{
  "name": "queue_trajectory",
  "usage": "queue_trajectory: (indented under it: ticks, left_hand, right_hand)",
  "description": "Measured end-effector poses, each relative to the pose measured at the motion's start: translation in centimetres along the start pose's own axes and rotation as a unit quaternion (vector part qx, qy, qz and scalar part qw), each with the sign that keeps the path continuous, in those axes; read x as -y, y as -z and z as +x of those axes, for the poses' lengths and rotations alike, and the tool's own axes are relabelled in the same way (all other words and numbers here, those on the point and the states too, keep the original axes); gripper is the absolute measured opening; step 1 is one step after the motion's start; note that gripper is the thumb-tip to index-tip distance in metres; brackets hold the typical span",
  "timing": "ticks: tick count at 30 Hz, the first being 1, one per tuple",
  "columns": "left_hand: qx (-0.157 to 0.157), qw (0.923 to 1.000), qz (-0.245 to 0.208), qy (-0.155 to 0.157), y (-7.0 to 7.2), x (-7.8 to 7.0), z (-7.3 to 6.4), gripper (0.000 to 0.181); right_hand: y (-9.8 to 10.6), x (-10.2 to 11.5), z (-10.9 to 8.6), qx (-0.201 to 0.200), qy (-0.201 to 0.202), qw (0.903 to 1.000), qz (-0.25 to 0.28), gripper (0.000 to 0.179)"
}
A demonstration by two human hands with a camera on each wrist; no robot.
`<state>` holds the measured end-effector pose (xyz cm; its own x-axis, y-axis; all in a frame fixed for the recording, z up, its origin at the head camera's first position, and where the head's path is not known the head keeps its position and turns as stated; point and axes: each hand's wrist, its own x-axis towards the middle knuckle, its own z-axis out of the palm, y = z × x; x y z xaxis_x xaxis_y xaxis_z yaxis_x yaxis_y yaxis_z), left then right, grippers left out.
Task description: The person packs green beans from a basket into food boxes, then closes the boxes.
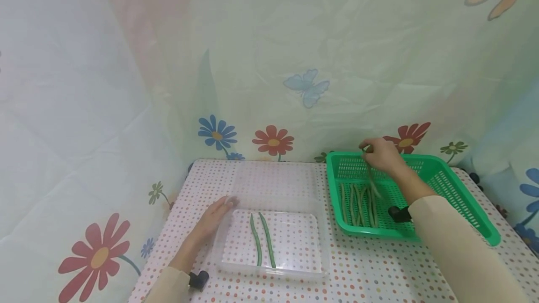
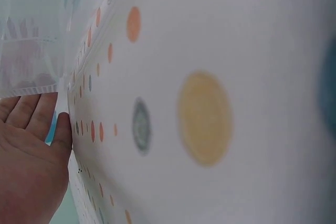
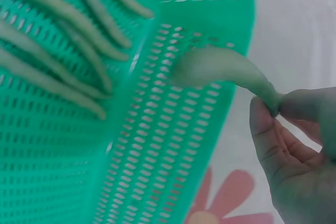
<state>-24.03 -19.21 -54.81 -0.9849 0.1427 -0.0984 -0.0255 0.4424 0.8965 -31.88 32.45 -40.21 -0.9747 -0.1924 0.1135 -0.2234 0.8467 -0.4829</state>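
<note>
My right hand point(image 1: 384, 155) pinches one end of a long green bean point(image 3: 220, 65) between thumb and fingertips, above the far rim of a green plastic basket point(image 1: 375, 233). The bean hangs down into the basket. Below it, several more long beans point(image 3: 68, 11) lie side by side in the basket's left part. My left hand point(image 1: 212, 219), fingers extended, rests against the left side of a clear plastic box point(image 1: 296, 242). In the left wrist view its fingertips are right at the box's ribbed edge. Two green beans point(image 1: 267, 240) lie lengthwise inside the box.
The box's clear lid point(image 1: 273, 179) lies folded back behind it. A dotted cloth point(image 1: 358, 275) covers the table under both containers. Close behind the table hangs a backdrop point(image 1: 252, 83) with flowers and butterflies, which continues along the left and right sides.
</note>
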Motion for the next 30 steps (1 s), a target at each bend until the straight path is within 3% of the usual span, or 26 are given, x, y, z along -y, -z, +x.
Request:
queue_trajectory:
  ticks: [9,13,23,30]
  left_hand:
    - [-0.007,0.9998,0.003,0.016,-0.1,0.0,-0.3,0.058]
    - [-0.009,0.9999,0.004,0.007,-0.1,-0.1,-0.3,0.057]
    - [-0.002,0.9999,0.006,-0.011,0.0,-0.1,0.0,0.058]
    - [0.002,0.9997,-0.001,-0.024,0.1,-0.2,-0.1,0.051]
  right_hand:
    - [0.5,4.5,0.5,-0.023,0.027,0.9982,0.049,0.042]
    - [0.3,7.0,0.9,-0.023,0.055,0.9974,0.041,0.048]
    - [-1.6,12.6,0.7,-0.031,0.127,0.9895,0.062,0.045]
    - [-4.5,15.1,-0.5,0.045,0.11,0.9811,0.153,0.042]
